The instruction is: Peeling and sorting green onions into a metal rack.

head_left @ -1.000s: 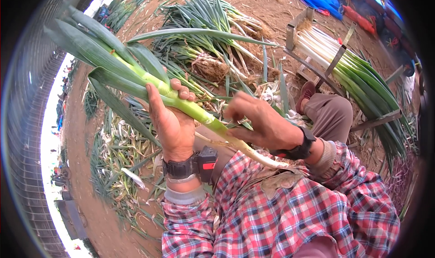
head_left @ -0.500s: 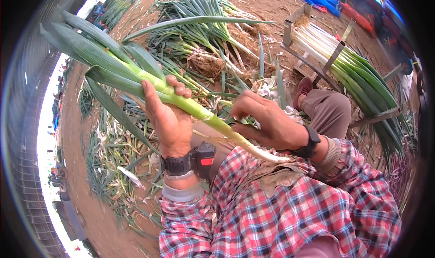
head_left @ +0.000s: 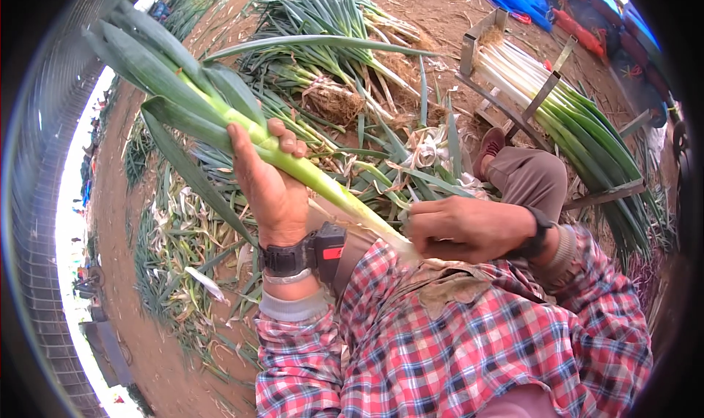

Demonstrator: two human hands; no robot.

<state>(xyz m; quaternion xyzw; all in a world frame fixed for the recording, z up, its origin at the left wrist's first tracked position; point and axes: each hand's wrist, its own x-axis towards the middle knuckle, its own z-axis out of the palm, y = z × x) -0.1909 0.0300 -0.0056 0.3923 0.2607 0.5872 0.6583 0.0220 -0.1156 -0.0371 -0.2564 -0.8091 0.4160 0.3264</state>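
Note:
My left hand (head_left: 275,191) is wrapped round the stem of a large green onion (head_left: 319,180), thumb on one side and fingertips over the other. Its dark leaves fan out to the upper left, and its pale lower end slants toward my lap. My right hand (head_left: 466,229) is closed against the lower stem, fingers curled, and hides the root end. It appears to pinch the outer skin there; the fingertips are partly hidden. Above that hand, the exposed stem looks smooth and pale green.
Peeled leaves and skins (head_left: 198,249) litter the ground at left. A heap of unpeeled green onions (head_left: 315,59) lies ahead. At right, a metal rack (head_left: 539,95) holds cleaned green onions (head_left: 579,117), near my shoe (head_left: 493,148). Blue sheeting (head_left: 517,0) lies far right.
My right hand has moved down and closed over the lower stem. The ridge of outer skin halfway along the stem is gone, leaving it smooth. My left hand keeps its hold.

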